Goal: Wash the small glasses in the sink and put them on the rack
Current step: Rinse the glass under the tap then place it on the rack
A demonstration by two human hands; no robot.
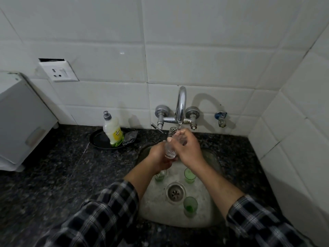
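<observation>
On the worktop [53,166], a soap bottle [112,130] stands by the sink's [204,223] back-left corner. Over the sink, the left hand [159,157] grips the clear glass [170,148] at its base; the right hand [187,148] wraps its side under the tap [181,104]. Three green glasses [190,206] stand around the drain [175,193].

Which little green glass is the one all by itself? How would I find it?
Start at the steel sink set in the dark counter, and find the round drain in its floor. Two green glasses stand on the far side of the drain, nearer the tap. The lone green glass stands on the near side, just right of the drain, closest to the person's sleeves.
</observation>
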